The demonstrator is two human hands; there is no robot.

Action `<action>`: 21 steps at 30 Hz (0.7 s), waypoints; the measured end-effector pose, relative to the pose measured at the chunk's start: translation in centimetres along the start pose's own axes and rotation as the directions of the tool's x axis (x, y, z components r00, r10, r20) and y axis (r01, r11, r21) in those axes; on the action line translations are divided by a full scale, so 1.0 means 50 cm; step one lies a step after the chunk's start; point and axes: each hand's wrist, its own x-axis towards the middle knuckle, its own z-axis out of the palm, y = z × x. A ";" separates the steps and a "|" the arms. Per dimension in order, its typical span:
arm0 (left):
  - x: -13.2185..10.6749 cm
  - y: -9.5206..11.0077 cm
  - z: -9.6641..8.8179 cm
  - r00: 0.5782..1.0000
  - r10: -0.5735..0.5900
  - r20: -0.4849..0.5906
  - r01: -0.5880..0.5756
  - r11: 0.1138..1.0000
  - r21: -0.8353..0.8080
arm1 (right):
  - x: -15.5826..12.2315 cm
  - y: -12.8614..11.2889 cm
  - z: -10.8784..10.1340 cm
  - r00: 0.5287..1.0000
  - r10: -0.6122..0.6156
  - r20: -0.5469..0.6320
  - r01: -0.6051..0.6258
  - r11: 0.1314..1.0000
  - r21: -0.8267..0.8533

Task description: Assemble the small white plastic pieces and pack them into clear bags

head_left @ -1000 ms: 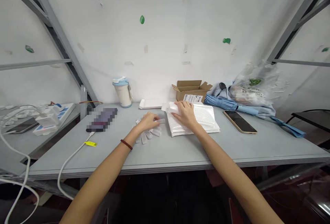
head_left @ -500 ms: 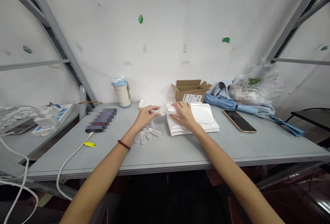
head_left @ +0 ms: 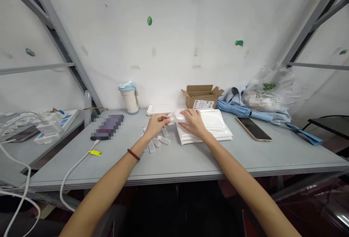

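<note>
My left hand [head_left: 158,126] pinches the edge of a small translucent white plastic piece [head_left: 171,117]; its exact kind is too indistinct to tell. The other end of that piece runs under the fingers of my right hand [head_left: 193,122], which is curled over the left part of a stack of white bubble mailers [head_left: 215,124]. Several small translucent plastic tubes [head_left: 156,142] lie loosely on the grey table [head_left: 188,160] below my left hand, which partly hides them.
Behind my hands are a flat white case [head_left: 158,109] and an open cardboard box [head_left: 200,97]. A cup [head_left: 129,98] and a cabled phone [head_left: 107,127] are to the left. Another phone [head_left: 253,128], a blue umbrella [head_left: 234,109] and a plastic bag [head_left: 267,91] lie to the right.
My left hand has moved slightly right and down, its fingers now more closed on the plastic piece. More of the tubes show to its right. My right hand has barely shifted.
</note>
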 end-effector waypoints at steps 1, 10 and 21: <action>-0.001 -0.001 0.001 1.000 0.005 -0.002 -0.005 0.999 0.032 | 0.000 0.000 0.000 1.000 -0.003 0.000 0.003 1.000 0.001; -0.007 0.010 0.001 0.984 -0.124 0.129 0.144 0.978 -0.154 | 0.000 -0.004 -0.002 0.998 -0.028 -0.053 0.030 0.999 0.038; -0.012 0.017 0.009 0.996 -0.086 -0.006 0.084 0.983 -0.164 | 0.003 -0.038 -0.017 0.996 -0.081 -0.031 0.083 0.994 0.066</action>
